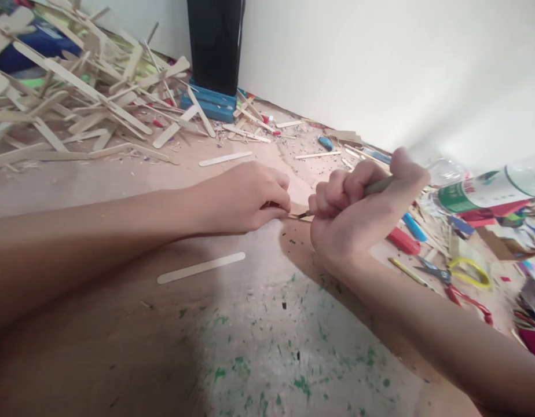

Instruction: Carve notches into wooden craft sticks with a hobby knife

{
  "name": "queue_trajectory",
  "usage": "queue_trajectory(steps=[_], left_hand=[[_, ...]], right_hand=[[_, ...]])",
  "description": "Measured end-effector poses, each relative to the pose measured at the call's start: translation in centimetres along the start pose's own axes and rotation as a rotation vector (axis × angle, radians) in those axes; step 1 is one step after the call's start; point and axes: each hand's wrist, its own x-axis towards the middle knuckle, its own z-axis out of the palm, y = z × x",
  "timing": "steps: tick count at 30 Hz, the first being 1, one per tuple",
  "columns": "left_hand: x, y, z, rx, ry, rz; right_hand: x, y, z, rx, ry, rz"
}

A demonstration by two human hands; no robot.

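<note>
Fingers pressed together, my left hand (256,197) pins down a thin wooden craft stick (308,219), most of it hidden under my hands. My right hand (356,205) is wrapped round the grey-green handle of a slim tool (379,185), thumb raised along its end. The tool's dark, narrow tip touches or nearly touches the stick between my hands; its exact kind is not clear. Below my left wrist lies a loose craft stick (201,268), and behind that hand rests another craft stick (225,158).
A large heap of craft sticks (94,98) fills the back left. Against the wall stands a black panel in a blue base (211,104). At right are a plastic bottle (480,188), scissors (450,275), a red-handled object (403,240) and scraps. Green flecks dot the tabletop (259,347).
</note>
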Motion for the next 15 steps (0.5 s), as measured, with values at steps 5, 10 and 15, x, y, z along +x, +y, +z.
queue_trajectory(steps=[5, 10, 15], left_hand=[[-0.1, 0.1, 0.0, 0.02, -0.007, 0.005], [-0.3, 0.2, 0.0, 0.044, -0.021, 0.033], [-0.3, 0.4, 0.0, 0.053, -0.027, 0.027]], right_hand=[[-0.1, -0.2, -0.5, 0.001, -0.127, 0.036], [1.0, -1.5, -1.1, -0.033, -0.246, 0.118], [1.8, -2.3, -1.5, -0.066, -0.315, 0.16]])
